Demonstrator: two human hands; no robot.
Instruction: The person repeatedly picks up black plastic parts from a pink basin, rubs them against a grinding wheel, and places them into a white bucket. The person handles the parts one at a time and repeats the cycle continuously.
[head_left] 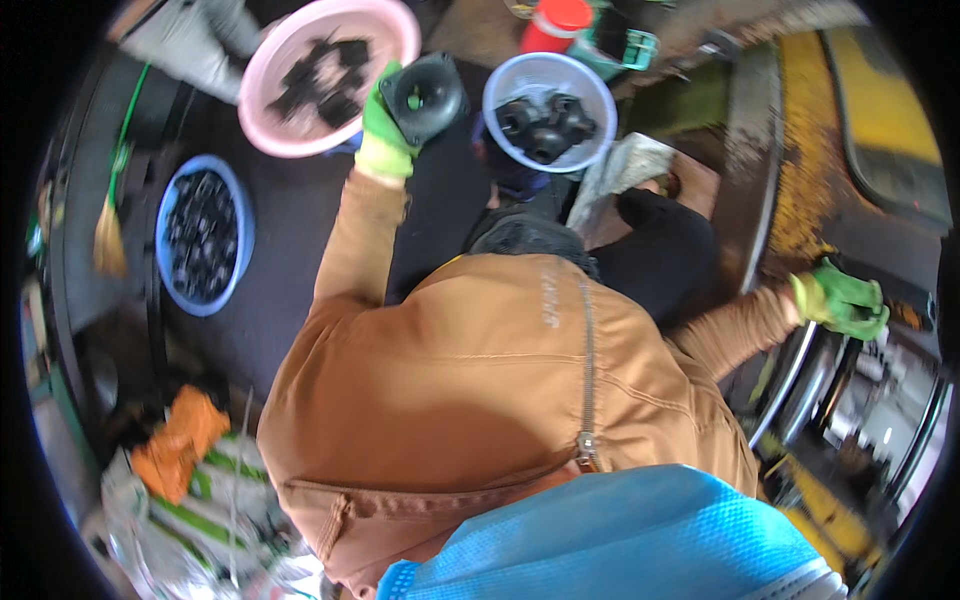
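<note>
My left hand (385,130), in a green and yellow-green glove, holds up a black moulded part (441,88) with a squarish flange, corner holes and a round middle opening. Green glove shows through that opening. The part hangs between a pink basin (262,128) with flat black pieces in it and a pale blue basin (600,95) with several rounded black parts. Out at the right, my right hand (842,302), gloved the same way, is curled at a dark bar (890,288) on the machine. What its fingers close on is blurred and partly hidden.
A blue basin (245,240) full of small black parts stands at left, near a broom (110,235). White sacks (175,530) and orange cloth (182,440) lie lower left. A red-lidded container (560,22) stands beyond the basins. Yellow machinery (800,150) borders the right side. Another person's grey-clad leg (190,45) shows upper left.
</note>
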